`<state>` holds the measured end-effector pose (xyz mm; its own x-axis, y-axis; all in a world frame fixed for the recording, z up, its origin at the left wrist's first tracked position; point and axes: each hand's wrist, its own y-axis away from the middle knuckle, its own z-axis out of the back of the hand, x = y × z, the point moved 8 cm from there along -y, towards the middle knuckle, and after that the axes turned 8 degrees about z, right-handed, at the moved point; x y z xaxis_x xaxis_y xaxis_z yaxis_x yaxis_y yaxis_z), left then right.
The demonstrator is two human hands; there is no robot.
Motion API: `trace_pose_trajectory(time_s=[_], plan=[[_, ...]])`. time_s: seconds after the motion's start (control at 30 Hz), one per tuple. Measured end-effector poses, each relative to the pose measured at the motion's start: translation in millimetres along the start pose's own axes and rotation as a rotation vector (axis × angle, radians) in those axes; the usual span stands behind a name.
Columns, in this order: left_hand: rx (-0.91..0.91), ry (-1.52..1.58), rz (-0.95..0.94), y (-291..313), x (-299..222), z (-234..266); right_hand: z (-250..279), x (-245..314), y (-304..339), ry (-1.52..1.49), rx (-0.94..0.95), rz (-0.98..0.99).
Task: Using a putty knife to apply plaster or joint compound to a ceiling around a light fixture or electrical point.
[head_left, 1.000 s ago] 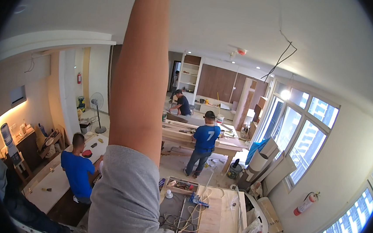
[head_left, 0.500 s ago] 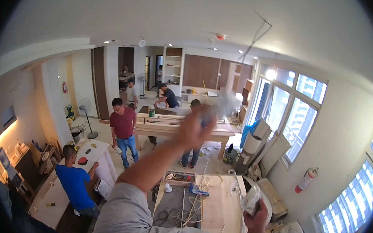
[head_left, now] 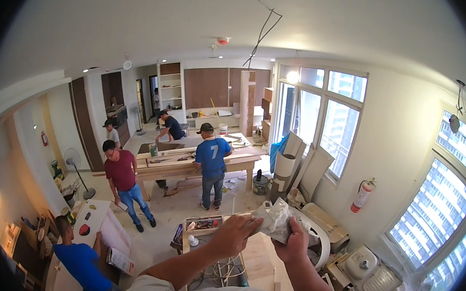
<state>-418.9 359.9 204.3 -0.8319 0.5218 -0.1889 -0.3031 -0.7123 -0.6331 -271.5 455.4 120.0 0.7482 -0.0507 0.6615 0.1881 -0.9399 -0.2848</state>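
Both my hands are raised in front of me, close together above the workbench. My right hand (head_left: 294,242) grips a flat grey plate (head_left: 279,234) from its right side, thumb on top. White putty (head_left: 280,212) lies heaped on this plate. My left hand (head_left: 232,236) is closed at the plate's left edge, around what looks like a putty knife (head_left: 258,223); its handle is hidden by my fingers.
Below, the workbench (head_left: 265,257) holds coiled cords and a tool tray (head_left: 203,225). A person in blue (head_left: 213,155) stands at a long wooden table; others work to the left. Rolled sheets (head_left: 284,174), boxes and a fire extinguisher (head_left: 363,195) are on the right.
My left hand has come down from its raised reach to the plate. My right hand has brought the plate leftward and up. The view has turned to the right.
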Motion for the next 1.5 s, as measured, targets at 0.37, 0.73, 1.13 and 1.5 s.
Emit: trace_pose_trajectory(time_s=[0.37,0.73,1.13,1.5], plan=[[0.135,0.171,0.086,19,49,-52,2,41,36,-0.340,-0.303,-0.001],[0.341,0.552,0.317,51,76,-129,122,73,142,-0.175,-0.701,0.240],[0.636,0.462,0.219,103,87,-214,164,98,310,-0.218,-0.924,0.595],[0.874,0.695,0.149,92,1,-290,191,148,408,-0.147,-1.260,0.743]])
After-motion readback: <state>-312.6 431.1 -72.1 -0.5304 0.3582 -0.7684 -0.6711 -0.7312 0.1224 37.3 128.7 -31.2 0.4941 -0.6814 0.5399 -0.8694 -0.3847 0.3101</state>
